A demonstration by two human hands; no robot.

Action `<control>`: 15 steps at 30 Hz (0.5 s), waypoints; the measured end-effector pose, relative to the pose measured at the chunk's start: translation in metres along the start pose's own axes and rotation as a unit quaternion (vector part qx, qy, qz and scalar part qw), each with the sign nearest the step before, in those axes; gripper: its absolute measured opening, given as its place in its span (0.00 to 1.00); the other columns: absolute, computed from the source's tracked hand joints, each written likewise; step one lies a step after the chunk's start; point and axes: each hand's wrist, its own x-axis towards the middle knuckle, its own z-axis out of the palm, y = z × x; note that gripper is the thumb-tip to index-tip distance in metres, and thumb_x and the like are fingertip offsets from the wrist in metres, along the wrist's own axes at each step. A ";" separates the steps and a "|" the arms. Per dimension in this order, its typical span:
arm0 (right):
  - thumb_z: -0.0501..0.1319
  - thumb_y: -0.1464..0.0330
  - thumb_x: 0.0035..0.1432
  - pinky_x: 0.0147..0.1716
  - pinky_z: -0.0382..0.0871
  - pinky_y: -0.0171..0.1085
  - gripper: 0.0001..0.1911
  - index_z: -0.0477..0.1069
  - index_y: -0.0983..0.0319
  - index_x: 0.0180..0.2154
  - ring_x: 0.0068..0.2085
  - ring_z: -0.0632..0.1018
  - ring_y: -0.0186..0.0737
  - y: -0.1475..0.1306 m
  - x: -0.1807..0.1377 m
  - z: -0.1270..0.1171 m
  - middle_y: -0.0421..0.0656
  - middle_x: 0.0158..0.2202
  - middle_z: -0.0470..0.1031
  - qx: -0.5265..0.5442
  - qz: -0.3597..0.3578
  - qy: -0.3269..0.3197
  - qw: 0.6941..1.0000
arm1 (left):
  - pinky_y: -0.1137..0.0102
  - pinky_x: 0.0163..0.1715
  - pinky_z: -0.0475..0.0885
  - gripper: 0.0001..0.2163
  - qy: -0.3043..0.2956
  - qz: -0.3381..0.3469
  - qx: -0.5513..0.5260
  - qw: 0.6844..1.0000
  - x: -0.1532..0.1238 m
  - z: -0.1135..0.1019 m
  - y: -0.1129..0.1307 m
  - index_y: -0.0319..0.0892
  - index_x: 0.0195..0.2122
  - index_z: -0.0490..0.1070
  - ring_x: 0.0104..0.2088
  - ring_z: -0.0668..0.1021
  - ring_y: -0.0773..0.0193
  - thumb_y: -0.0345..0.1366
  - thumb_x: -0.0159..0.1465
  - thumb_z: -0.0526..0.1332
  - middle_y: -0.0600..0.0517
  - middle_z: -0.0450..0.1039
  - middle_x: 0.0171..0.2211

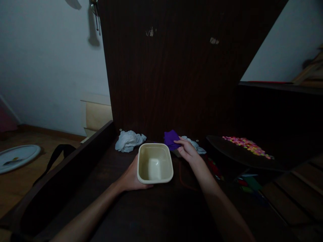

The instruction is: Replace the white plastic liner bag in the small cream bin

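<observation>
My left hand (131,174) is wrapped round the side of a cream square plastic container (155,163), whose open top faces me and whose inside shows nothing in it. Right of the container, my right hand (186,149) pinches a purple cloth (171,139) between thumb and fingers. The cloth is held near the back of the dark wooden surface. Behind my right fingers lies a pale crumpled plastic bag (195,144), partly hidden. Another crumpled whitish plastic bag (129,141) lies behind the container to the left.
A tall dark wooden panel (171,74) rises at the back. On the right, a dark shelf (224,151) bears many small pink and yellow pieces (248,146). A raised dark edge (73,174) bounds the left side. A white oval lid-like object (19,157) is near the floor.
</observation>
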 end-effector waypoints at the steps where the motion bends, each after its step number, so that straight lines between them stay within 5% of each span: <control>1: 0.67 0.76 0.42 0.43 0.78 0.43 0.13 0.74 0.58 0.33 0.43 0.82 0.47 -0.003 -0.006 -0.001 0.42 0.35 0.82 0.004 -0.005 0.007 1.000 | 0.42 0.65 0.59 0.55 0.008 0.009 0.009 1.000 0.001 -0.001 0.001 0.40 0.70 0.48 0.63 0.67 0.36 0.54 0.47 0.75 0.36 0.65 0.60; 7: 0.69 0.70 0.46 0.37 0.77 0.37 0.11 0.76 0.59 0.35 0.37 0.81 0.40 -0.024 -0.043 -0.002 0.40 0.34 0.81 -0.011 -0.047 0.042 0.998 | 0.42 0.65 0.61 0.53 0.021 0.038 0.076 0.996 0.010 -0.008 -0.001 0.41 0.70 0.49 0.64 0.66 0.35 0.50 0.48 0.76 0.35 0.57 0.66; 15: 0.73 0.66 0.46 0.37 0.71 0.34 0.18 0.77 0.60 0.41 0.36 0.79 0.36 -0.054 -0.085 0.018 0.40 0.36 0.81 -0.171 -0.090 -0.031 0.981 | 0.39 0.65 0.60 0.52 0.002 0.097 0.132 0.987 0.023 -0.013 -0.007 0.43 0.70 0.50 0.66 0.64 0.34 0.49 0.49 0.76 0.35 0.57 0.67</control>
